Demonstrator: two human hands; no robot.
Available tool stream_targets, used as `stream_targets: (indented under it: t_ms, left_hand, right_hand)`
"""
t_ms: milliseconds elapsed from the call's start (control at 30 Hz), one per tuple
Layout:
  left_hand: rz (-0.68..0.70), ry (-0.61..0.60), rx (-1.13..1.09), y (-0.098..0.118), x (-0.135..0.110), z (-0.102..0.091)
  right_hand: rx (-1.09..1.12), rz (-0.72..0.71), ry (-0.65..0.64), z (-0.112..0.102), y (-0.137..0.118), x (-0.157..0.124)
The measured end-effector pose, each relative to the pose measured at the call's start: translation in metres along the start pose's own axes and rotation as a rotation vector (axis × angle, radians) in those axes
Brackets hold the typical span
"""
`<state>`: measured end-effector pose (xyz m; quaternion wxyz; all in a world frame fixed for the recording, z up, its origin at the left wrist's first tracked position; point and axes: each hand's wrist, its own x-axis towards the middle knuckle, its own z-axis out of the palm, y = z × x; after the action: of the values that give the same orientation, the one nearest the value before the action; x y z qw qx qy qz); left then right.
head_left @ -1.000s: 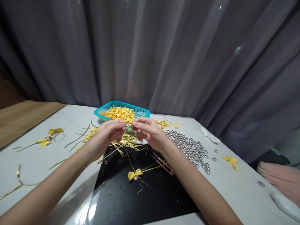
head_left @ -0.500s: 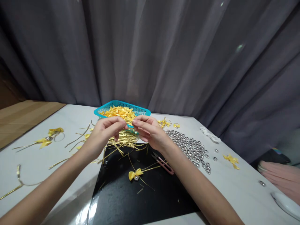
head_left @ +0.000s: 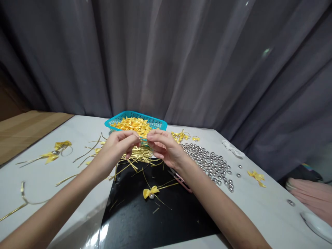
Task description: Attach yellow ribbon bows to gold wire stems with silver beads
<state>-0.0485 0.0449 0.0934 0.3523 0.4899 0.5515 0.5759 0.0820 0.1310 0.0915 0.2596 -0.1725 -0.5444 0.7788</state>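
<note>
My left hand [head_left: 124,142] and my right hand [head_left: 164,143] are raised close together above the far part of the table, thumbs and fingers pinched. A thin gold twist tie seems to run between the fingertips, mostly hidden by them. Just below and behind lies a heap of gold twist ties [head_left: 141,154]. On the black mat [head_left: 155,224] nearer to me rests a yellow ribbon bow [head_left: 150,192] with a small silver bell [head_left: 151,196] and gold tie ends spreading out. Pink-handled thread snips [head_left: 183,182] lie partly under my right forearm.
A blue basket [head_left: 162,125] full of yellow bows stands at the back, near a grey curtain [head_left: 166,62]. Many silver bells [head_left: 214,166] spread to the right. Finished-looking bows [head_left: 50,157] lie left, and another bow [head_left: 256,178] far right. A white object [head_left: 316,224] sits at the right edge.
The fingertips have shifted slightly, and the gold strand between them shows less than before. Both hands stay in nearly the same place; the things on the table have not moved.
</note>
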Motion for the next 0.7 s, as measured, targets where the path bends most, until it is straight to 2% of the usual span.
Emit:
stream_targets:
  t_ms: [233, 500, 700]
  left_hand:
    - [-0.002, 0.032, -0.074, 0.001, -0.0013, 0.0003]
    - [-0.039, -0.004, -0.13, -0.0019, -0.0016, 0.0]
    - [-0.023, -0.044, -0.09, -0.0013, -0.0015, 0.0018]
  right_hand:
    - [-0.063, -0.046, 0.007, -0.0022, 0.0003, 0.0]
    - [-0.074, -0.053, 0.014, -0.0013, 0.0013, 0.0013]
    - [-0.075, -0.036, 0.009, -0.0018, 0.0034, 0.0014]
